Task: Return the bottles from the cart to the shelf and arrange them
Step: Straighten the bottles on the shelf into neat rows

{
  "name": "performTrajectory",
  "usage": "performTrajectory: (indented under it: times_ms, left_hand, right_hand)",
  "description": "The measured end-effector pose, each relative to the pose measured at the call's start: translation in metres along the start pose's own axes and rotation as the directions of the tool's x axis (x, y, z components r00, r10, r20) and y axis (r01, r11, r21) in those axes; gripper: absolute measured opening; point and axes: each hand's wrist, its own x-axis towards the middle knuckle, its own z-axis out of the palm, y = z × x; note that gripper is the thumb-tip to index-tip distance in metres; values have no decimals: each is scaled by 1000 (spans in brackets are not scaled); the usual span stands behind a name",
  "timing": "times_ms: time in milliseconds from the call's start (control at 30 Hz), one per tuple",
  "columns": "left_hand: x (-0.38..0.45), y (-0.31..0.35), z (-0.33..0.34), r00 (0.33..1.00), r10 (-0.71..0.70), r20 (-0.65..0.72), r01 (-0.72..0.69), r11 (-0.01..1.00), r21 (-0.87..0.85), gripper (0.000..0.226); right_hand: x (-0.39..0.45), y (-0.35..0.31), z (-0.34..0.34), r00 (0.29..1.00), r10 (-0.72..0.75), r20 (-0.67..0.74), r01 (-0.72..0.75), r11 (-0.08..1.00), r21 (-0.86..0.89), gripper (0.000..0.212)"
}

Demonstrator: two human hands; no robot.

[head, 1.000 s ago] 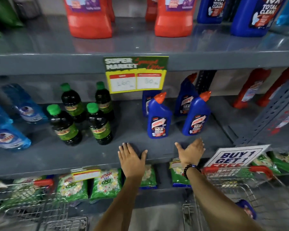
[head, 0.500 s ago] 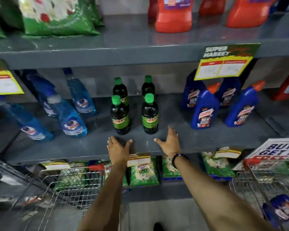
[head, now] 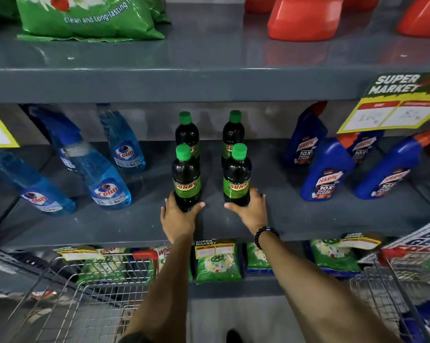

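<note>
Each hand wraps a dark green-capped bottle near the grey shelf's [head: 209, 229] front edge: left hand [head: 178, 219] on the left bottle [head: 186, 180], right hand [head: 252, 210] on the right bottle [head: 236, 179]. A hard push could knock over the back bottles [head: 187, 134].

I'm seeing "SUNNY" on the dark green-capped bottles [head: 186, 179], "Colin" on the blue sprays [head: 105, 184], "HARPIC 10X" on the blue bottles [head: 326, 174], and "SUPER MARKET" showing on the yellow price tag [head: 394, 105].

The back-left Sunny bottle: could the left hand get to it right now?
Probably not directly: the left hand cups the front-left Sunny bottle, which stands right before the back-left Sunny bottle; reaching around looks possible.
</note>
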Motion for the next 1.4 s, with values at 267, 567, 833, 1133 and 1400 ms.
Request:
performTrajectory:
  times_ms: [267,567,833,1133,1400]
  left_hand:
    - [1,-1,4,998,13,-62,-12,1000,17,70]
    - [1,-3,1,999,-15,-32,12,997,-73,71]
    - [2,-2,2,998,8,-61,-11,999,-50,68]
    - [0,-4,2,999,2,-54,-5,998,-56,70]
    - [2,-5,2,999,20,-31,-22,999,-34,75]
  right_hand:
    - [-4,2,4,997,-26,-68,23,999,-45,63]
    - [-5,0,3,998,-28,-57,23,995,-93,65]
    - [-4,2,4,997,-50,-56,43,992,-120,65]
    - [-2,6,5,997,-62,-42,56,990,-127,68]
    - [1,9,5,996,-80,-29,74,983,-166,71]
